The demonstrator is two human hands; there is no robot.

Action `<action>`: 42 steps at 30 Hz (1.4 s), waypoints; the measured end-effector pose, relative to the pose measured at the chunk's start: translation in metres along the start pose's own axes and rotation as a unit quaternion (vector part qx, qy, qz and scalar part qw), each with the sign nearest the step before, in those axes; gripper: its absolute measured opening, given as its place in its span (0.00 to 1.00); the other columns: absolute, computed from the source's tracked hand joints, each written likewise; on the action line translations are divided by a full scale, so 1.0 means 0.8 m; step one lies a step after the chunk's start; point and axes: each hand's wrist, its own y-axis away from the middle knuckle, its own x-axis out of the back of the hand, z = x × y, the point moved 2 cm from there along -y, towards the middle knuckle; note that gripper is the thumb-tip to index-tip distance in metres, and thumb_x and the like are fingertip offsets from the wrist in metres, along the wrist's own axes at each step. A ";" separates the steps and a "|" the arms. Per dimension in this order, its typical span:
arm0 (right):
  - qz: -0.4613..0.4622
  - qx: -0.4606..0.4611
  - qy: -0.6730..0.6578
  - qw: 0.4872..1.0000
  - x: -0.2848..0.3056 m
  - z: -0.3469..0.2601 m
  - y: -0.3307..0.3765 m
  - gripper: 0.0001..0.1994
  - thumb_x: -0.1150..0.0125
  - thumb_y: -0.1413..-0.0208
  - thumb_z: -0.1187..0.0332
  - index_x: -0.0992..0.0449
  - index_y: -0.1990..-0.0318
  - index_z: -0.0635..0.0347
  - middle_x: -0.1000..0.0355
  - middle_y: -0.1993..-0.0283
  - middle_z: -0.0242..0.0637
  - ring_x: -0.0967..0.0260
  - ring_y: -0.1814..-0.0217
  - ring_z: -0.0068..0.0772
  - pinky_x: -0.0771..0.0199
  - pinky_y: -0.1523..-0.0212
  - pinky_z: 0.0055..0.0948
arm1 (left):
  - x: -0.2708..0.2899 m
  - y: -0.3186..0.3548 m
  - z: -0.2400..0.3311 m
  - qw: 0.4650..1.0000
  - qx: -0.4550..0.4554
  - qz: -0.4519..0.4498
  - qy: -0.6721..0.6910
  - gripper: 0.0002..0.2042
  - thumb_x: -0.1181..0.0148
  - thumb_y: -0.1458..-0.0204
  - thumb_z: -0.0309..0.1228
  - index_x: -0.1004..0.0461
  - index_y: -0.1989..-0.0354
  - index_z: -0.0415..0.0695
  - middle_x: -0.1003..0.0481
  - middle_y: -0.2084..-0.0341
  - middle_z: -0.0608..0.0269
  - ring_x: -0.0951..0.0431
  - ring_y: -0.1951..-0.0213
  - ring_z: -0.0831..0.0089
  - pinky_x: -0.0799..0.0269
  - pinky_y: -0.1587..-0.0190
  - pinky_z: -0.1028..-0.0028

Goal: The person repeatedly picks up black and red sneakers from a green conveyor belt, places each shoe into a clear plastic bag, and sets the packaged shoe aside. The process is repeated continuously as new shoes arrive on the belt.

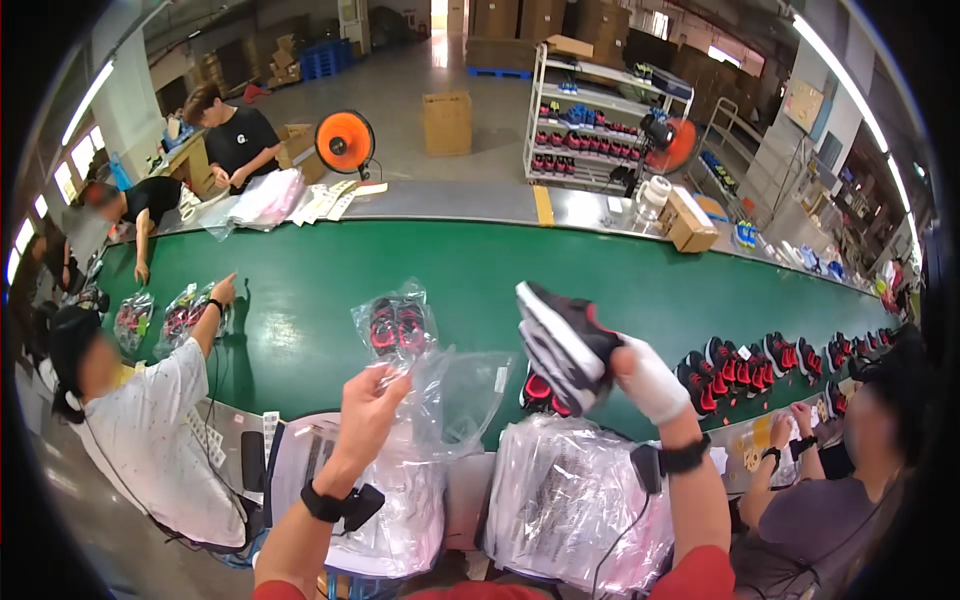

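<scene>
Perhaps, being limp between both grips, the bag (458,398) pinched by the left hand (369,412) could snag the shoes (563,350) the right hand (652,380) clasps.

"how does the left hand (372,405) look?"

"thumb and fingers pinched together, knuckles up. the left forearm (288,555) slants up and inward from the lower edge."

"and the right hand (652,382)?"

"wrapped in a white covering (658,388), with skin showing past its edge. it leans left in a firm grip, fingers partly hidden. the right forearm (703,515) rises nearly upright."
</scene>
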 end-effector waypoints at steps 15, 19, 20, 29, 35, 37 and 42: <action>0.017 0.301 0.609 0.734 -0.150 -0.012 0.121 0.14 0.35 0.64 0.57 0.28 0.84 0.57 0.34 0.79 0.39 0.34 0.73 0.43 0.34 0.60 0.39 | -0.154 0.022 0.085 0.868 -0.323 -0.309 -0.216 0.07 0.47 0.48 0.30 0.31 0.71 0.39 0.31 0.80 0.42 0.31 0.77 0.46 0.34 0.74 0.61; -0.058 0.307 0.715 0.625 -0.178 -0.046 0.115 0.14 0.37 0.65 0.56 0.28 0.86 0.55 0.35 0.83 0.36 0.36 0.76 0.38 0.38 0.56 0.36 | -0.175 -0.028 0.126 0.881 -0.321 -0.280 -0.206 0.08 0.50 0.47 0.32 0.30 0.70 0.40 0.29 0.79 0.42 0.28 0.72 0.43 0.33 0.70 0.55; -0.066 0.323 0.713 0.619 -0.186 -0.057 0.111 0.14 0.38 0.64 0.55 0.28 0.86 0.55 0.35 0.83 0.36 0.36 0.76 0.38 0.38 0.55 0.35 | -0.171 -0.045 0.138 0.871 -0.344 -0.273 -0.220 0.08 0.51 0.47 0.32 0.30 0.70 0.40 0.28 0.79 0.43 0.28 0.72 0.43 0.33 0.71 0.55; -0.191 0.262 0.658 0.679 -0.168 -0.003 0.109 0.14 0.42 0.59 0.56 0.27 0.85 0.56 0.30 0.78 0.39 0.33 0.70 0.41 0.32 0.66 0.36 | -0.191 0.028 0.135 0.612 -0.439 -0.508 -0.419 0.04 0.46 0.58 0.28 0.28 0.78 0.41 0.26 0.82 0.49 0.24 0.74 0.50 0.28 0.74 0.59; -0.019 0.155 0.674 0.722 -0.112 0.021 0.094 0.10 0.40 0.60 0.57 0.23 0.77 0.53 0.30 0.79 0.36 0.30 0.73 0.38 0.34 0.67 0.38 | -0.126 0.081 0.024 0.847 -0.284 -0.389 -0.224 0.05 0.46 0.48 0.31 0.32 0.70 0.45 0.33 0.87 0.52 0.30 0.85 0.52 0.37 0.84 0.60; -0.010 0.209 0.707 0.675 -0.107 0.045 0.093 0.09 0.42 0.58 0.60 0.24 0.73 0.53 0.29 0.77 0.36 0.30 0.72 0.39 0.33 0.65 0.39 | -0.139 0.114 0.010 0.902 -0.200 -0.348 -0.161 0.04 0.46 0.48 0.30 0.31 0.69 0.43 0.31 0.83 0.47 0.29 0.82 0.50 0.35 0.80 0.60; -0.050 0.206 0.655 0.725 -0.146 0.098 0.068 0.09 0.48 0.57 0.64 0.23 0.72 0.54 0.27 0.75 0.33 0.30 0.73 0.39 0.33 0.62 0.37 | -0.181 0.011 0.050 0.928 -0.290 -0.204 -0.117 0.07 0.46 0.47 0.29 0.32 0.73 0.39 0.38 0.87 0.49 0.41 0.87 0.67 0.43 0.84 0.69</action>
